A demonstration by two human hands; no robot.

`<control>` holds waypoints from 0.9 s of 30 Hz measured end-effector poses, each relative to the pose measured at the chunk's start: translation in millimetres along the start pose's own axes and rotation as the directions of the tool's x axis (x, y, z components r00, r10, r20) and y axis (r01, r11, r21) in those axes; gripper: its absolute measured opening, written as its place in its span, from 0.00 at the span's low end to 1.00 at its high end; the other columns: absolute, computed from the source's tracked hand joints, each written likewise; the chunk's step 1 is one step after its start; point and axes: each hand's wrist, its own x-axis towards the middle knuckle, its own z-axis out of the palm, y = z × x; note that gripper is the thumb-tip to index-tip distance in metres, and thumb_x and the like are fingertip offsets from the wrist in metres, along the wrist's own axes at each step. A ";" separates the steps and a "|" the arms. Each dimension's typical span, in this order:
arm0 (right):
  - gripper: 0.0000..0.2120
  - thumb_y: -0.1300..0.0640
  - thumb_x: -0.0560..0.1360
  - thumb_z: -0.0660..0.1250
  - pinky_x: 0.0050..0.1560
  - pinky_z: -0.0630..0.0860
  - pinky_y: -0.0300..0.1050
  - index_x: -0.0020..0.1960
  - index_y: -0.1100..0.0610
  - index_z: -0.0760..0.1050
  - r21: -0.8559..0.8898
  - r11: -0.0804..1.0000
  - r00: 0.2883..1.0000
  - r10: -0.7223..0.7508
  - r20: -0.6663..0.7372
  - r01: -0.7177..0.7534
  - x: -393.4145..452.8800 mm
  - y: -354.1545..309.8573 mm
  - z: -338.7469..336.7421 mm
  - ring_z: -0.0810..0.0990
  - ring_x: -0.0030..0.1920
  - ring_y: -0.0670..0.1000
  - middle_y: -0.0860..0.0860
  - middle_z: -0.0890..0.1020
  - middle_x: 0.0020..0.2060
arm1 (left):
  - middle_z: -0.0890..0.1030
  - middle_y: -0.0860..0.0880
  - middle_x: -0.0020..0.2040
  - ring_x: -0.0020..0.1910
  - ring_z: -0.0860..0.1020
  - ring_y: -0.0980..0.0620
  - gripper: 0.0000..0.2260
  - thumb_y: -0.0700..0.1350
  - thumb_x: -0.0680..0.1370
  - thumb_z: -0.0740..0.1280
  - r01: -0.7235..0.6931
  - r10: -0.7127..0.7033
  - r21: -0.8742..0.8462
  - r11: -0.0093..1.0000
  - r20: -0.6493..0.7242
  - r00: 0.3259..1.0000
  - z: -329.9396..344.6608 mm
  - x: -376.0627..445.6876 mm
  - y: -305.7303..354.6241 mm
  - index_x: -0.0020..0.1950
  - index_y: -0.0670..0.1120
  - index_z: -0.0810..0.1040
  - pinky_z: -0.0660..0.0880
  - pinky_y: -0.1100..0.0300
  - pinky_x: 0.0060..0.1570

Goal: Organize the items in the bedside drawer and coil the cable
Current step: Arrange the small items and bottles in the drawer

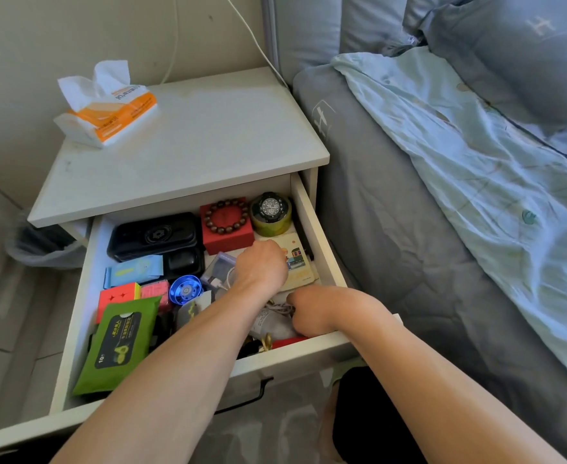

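The white cable (283, 309) lies bunched just left of the right hand (312, 309), whose curled fingers touch it. The left hand (262, 266) is farther in; I cannot tell its grip.

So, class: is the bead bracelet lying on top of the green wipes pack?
No, the bead bracelet rests on the red box at the back of the drawer, while the green wipes pack lies at the front left.

Both forearms are bare and reach forward and down side by side, the left one longer in view and crossing toward the right. The left hand (262, 264) is seen from its back, fingers bent downward and hidden. The right hand (312, 311) lies nearer, knuckles up, fingers curled under; its grip cannot be seen clearly.
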 end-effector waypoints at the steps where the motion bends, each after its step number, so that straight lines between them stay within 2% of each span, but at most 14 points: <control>1: 0.16 0.60 0.81 0.57 0.50 0.70 0.44 0.66 0.62 0.72 -0.002 1.000 1.000 -0.001 -0.003 0.001 0.4 -0.1 -0.3 0.76 0.58 0.56 0.58 0.77 0.60 | 0.80 0.42 0.60 0.59 0.79 0.43 0.10 0.38 0.80 0.63 -0.014 0.015 0.054 0.998 -0.020 1.000 -0.5 -1.1 0.6 0.59 0.40 0.79 0.70 0.56 0.47; 6: 0.15 0.60 0.80 0.57 0.48 0.70 0.44 0.65 0.62 0.73 0.030 0.999 0.999 0.020 -0.035 -0.019 1.3 2.0 0.8 0.75 0.51 0.55 0.58 0.78 0.59 | 0.80 0.46 0.60 0.60 0.79 0.45 0.11 0.47 0.81 0.65 -0.039 0.050 0.233 0.972 -0.042 0.998 -6.7 4.8 0.4 0.60 0.44 0.79 0.67 0.57 0.46; 9: 0.15 0.60 0.81 0.56 0.52 0.71 0.44 0.66 0.62 0.72 0.078 0.996 0.997 0.048 -0.067 -0.043 -0.2 2.0 -1.3 0.76 0.58 0.56 0.59 0.77 0.61 | 0.81 0.47 0.56 0.58 0.78 0.46 0.15 0.54 0.82 0.62 -0.078 0.103 0.361 0.929 -0.050 0.993 -8.2 6.6 -7.1 0.59 0.46 0.80 0.68 0.55 0.46; 12: 0.15 0.59 0.82 0.55 0.54 0.70 0.44 0.66 0.63 0.71 0.123 0.990 0.994 0.075 -0.077 -0.065 -1.2 1.8 -4.4 0.75 0.61 0.57 0.59 0.76 0.63 | 0.80 0.44 0.58 0.62 0.74 0.42 0.23 0.62 0.80 0.60 -0.127 0.143 0.298 0.946 -0.033 0.989 -6.7 10.9 -22.6 0.59 0.44 0.79 0.69 0.50 0.57; 15: 0.15 0.59 0.82 0.56 0.53 0.71 0.44 0.66 0.62 0.71 0.120 0.989 0.994 0.091 -0.064 -0.083 1.1 0.6 -7.1 0.76 0.59 0.56 0.59 0.76 0.62 | 0.82 0.46 0.55 0.58 0.77 0.44 0.23 0.64 0.76 0.65 -0.186 0.186 0.138 0.973 0.010 0.982 -7.0 13.9 -38.3 0.56 0.47 0.80 0.70 0.50 0.56; 17: 0.14 0.59 0.82 0.56 0.52 0.70 0.44 0.65 0.62 0.71 0.096 0.991 0.994 0.100 -0.052 -0.095 4.9 -1.7 -7.2 0.76 0.57 0.55 0.58 0.77 0.61 | 0.82 0.49 0.55 0.59 0.77 0.46 0.24 0.66 0.72 0.68 -0.222 0.218 0.085 0.971 0.049 0.975 -6.0 13.9 -46.4 0.59 0.50 0.80 0.68 0.50 0.56; 21: 0.14 0.60 0.82 0.57 0.55 0.71 0.45 0.66 0.62 0.71 0.047 0.991 0.991 0.129 -0.017 -0.128 11.8 -5.9 -6.2 0.76 0.61 0.56 0.58 0.76 0.61 | 0.76 0.47 0.63 0.64 0.72 0.44 0.34 0.69 0.67 0.71 -0.273 0.264 0.115 0.955 0.090 0.960 -2.6 3.8 -53.7 0.66 0.50 0.74 0.66 0.48 0.62; 27: 0.15 0.59 0.82 0.57 0.57 0.71 0.46 0.66 0.62 0.71 0.046 0.989 0.990 0.138 -0.011 -0.138 12.7 -6.9 -5.4 0.76 0.61 0.56 0.58 0.77 0.62 | 0.71 0.45 0.68 0.66 0.68 0.44 0.39 0.65 0.68 0.73 -0.302 0.299 0.153 0.941 0.039 0.953 1.0 0.7 -55.8 0.73 0.49 0.68 0.64 0.47 0.64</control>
